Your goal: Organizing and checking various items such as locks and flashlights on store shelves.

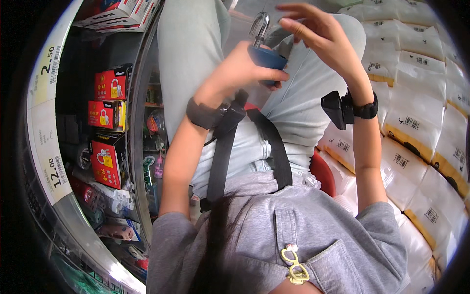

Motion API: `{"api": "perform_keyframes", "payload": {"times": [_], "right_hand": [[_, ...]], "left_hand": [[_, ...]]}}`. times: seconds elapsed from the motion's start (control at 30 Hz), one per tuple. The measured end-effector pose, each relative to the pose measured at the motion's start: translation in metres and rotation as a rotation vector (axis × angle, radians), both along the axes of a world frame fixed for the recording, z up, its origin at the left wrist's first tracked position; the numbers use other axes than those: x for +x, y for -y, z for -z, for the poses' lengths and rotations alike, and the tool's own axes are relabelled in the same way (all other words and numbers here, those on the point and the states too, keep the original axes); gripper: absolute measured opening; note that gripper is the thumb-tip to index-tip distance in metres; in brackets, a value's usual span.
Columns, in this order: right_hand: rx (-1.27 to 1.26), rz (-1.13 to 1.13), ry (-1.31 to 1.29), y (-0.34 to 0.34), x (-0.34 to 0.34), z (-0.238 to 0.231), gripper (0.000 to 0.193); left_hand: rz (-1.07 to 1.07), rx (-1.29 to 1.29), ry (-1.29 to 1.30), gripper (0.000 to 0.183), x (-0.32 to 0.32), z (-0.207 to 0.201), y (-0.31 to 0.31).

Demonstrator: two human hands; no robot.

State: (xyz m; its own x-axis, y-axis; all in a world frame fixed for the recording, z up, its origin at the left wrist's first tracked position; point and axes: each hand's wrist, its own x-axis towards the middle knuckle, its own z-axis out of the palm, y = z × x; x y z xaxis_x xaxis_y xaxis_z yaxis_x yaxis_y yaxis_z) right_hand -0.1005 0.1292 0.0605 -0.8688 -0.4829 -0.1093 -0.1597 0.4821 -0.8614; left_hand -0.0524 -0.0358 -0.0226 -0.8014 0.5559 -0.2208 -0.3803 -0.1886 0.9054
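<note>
Right of the red boxes (106,159), a blue padlock (267,58) sits clasped in the left hand (242,66), its metal shackle (267,24) pointing up. Farther right of those boxes, the right hand (320,32) is raised, thumb and fingers loosely parted. White packages (413,105) lie farthest right of the boxes.

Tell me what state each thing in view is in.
Blue padlock: held; whether locked or open, cannot tell.
Left hand: closed around the padlock.
Right hand: raised, open, nothing seen in it.
Black wrist bands: both worn.
Red boxes: one above another.
White packages: packed in rows.
</note>
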Motion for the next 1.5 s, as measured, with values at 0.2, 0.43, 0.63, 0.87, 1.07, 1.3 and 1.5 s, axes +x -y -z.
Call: {"api": "perform_keyframes", "payload": {"times": [0.2,0.43,0.63,0.87,1.07,1.3,1.5], "right_hand": [[-0.132,-0.100,0.279,0.002,0.003,0.012,0.049],[-0.115,-0.141,0.315,0.003,-0.024,0.023,0.022],[-0.015,0.011,0.301,-0.003,-0.012,-0.003,0.020],[-0.149,0.113,0.246,0.001,0.018,-0.012,0.018],[-0.179,0.067,0.060,-0.006,0.018,0.006,0.018],[-0.158,0.053,-0.063,0.000,0.024,0.014,0.018],[-0.205,0.229,-0.014,0.011,0.034,0.015,0.008]], "left_hand": [[-0.012,0.010,-0.091,0.023,0.000,-0.003,0.005],[0.049,0.181,0.090,0.029,0.001,-0.013,0.007],[0.019,0.122,0.088,0.029,-0.001,0.000,0.006],[-0.107,-0.129,-0.164,0.027,0.000,-0.001,0.002],[-0.142,-0.059,-0.139,0.032,0.001,-0.008,0.001],[-0.222,0.061,-0.136,0.032,0.004,0.002,-0.001],[-0.184,0.080,-0.095,0.030,0.004,-0.003,-0.001]]}}
